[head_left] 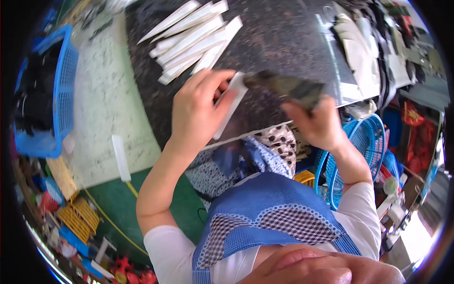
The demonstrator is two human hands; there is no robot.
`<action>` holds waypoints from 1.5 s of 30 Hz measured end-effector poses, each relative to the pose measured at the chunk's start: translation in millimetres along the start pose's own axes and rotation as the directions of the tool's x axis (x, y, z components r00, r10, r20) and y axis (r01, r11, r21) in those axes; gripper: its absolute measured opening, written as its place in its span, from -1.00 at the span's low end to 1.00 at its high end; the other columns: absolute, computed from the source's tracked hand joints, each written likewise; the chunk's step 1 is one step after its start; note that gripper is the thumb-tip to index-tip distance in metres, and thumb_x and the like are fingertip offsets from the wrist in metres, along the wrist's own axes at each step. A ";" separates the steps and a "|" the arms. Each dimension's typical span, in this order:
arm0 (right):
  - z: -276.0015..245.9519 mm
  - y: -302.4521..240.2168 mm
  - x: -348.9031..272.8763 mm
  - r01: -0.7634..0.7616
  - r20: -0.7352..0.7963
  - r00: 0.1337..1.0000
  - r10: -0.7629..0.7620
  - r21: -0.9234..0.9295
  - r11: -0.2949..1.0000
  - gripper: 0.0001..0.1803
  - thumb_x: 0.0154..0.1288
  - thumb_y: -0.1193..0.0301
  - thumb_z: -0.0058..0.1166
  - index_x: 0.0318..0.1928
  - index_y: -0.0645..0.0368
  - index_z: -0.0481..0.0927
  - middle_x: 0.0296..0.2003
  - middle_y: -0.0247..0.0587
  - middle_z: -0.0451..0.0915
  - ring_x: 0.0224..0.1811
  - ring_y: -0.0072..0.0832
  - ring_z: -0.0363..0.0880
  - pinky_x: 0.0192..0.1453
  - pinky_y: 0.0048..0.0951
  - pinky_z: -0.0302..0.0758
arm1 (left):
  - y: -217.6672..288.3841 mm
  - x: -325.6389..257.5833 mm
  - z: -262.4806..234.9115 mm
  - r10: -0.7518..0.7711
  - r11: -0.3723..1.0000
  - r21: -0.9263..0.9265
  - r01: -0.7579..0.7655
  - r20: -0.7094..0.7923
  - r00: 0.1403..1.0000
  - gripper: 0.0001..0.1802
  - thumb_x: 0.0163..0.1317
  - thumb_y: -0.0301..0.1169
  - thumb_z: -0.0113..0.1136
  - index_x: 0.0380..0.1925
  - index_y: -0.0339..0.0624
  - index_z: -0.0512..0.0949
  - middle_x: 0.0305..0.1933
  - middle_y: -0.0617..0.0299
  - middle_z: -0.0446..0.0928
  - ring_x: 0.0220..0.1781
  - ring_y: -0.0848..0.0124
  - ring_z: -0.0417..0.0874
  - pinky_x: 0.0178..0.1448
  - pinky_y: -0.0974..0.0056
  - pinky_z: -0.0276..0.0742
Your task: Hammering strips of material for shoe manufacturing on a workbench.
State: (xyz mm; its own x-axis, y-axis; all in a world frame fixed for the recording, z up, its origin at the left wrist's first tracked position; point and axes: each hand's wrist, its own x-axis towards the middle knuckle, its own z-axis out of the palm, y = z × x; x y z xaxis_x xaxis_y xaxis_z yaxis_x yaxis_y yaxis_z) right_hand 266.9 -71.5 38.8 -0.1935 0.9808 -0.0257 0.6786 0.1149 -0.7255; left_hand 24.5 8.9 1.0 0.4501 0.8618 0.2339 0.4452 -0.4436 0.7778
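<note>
My left hand [196, 104] is closed on a narrow white strip [230, 110], with fingers and thumb at its edge. The strip lies at a slant near the front edge of the dark tabletop [279, 42]. In my right hand [321, 124] is a dark, broad-ended tool [298, 90], smeared by motion, so I cannot make out its exact kind. Its narrow dark end reaches left to the upper end of the strip. Beyond my left hand, several long white tapered pieces [194, 40] lie in an overlapping fan.
A blue basket [64, 94] with black items stands on the pale table [106, 94] at left, near another white strip [121, 158]. Pale pieces [357, 52] are stacked at far right. Below the table edge are patterned cloth [213, 175] and a blue round basket [373, 142].
</note>
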 end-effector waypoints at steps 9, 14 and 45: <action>-0.8 0.9 26.2 0.144 0.099 0.985 -0.140 -0.029 0.989 -0.77 0.33 0.41 0.21 -0.16 0.21 0.43 -0.52 0.01 0.57 -0.50 0.04 0.59 -0.47 -0.10 0.48 | -2.8 -11.7 5.5 0.059 0.994 0.097 -0.050 -0.096 0.994 -0.81 0.12 -0.57 0.38 -0.22 -0.24 0.71 -0.38 0.19 0.53 -0.34 0.21 0.61 -0.26 0.19 0.54; -7.4 7.4 34.3 0.134 0.034 0.991 -0.133 -0.040 0.990 -0.81 0.34 0.44 0.25 -0.12 0.25 0.56 -0.65 -0.03 0.47 -0.63 -0.12 0.50 -0.54 -0.25 0.36 | -1.6 -8.0 10.2 0.157 0.971 0.194 -0.137 -0.092 0.983 -0.73 0.07 -0.59 0.40 -0.18 -0.19 0.73 -0.36 0.23 0.53 -0.36 0.32 0.60 -0.28 0.25 0.53; -6.2 11.3 46.6 0.273 0.313 0.918 -0.243 -0.055 0.961 -0.80 0.19 0.53 0.25 -0.20 0.23 0.52 -0.45 -0.06 0.59 -0.53 -0.11 0.62 -0.44 -0.26 0.52 | 8.3 -49.1 -8.3 0.095 0.959 0.266 -0.099 0.026 0.995 -0.57 -0.03 -0.66 0.39 -0.07 -0.29 0.67 -0.28 0.22 0.49 -0.37 0.33 0.54 -0.32 0.28 0.53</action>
State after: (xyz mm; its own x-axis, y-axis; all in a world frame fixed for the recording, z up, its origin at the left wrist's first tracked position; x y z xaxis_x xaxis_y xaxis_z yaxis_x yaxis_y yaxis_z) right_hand 269.9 -23.5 33.6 -0.5642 0.8233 -0.0622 0.6376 0.3866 -0.6663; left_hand -0.4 -35.0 0.8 0.5108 0.8088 0.2915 0.5881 -0.5760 0.5678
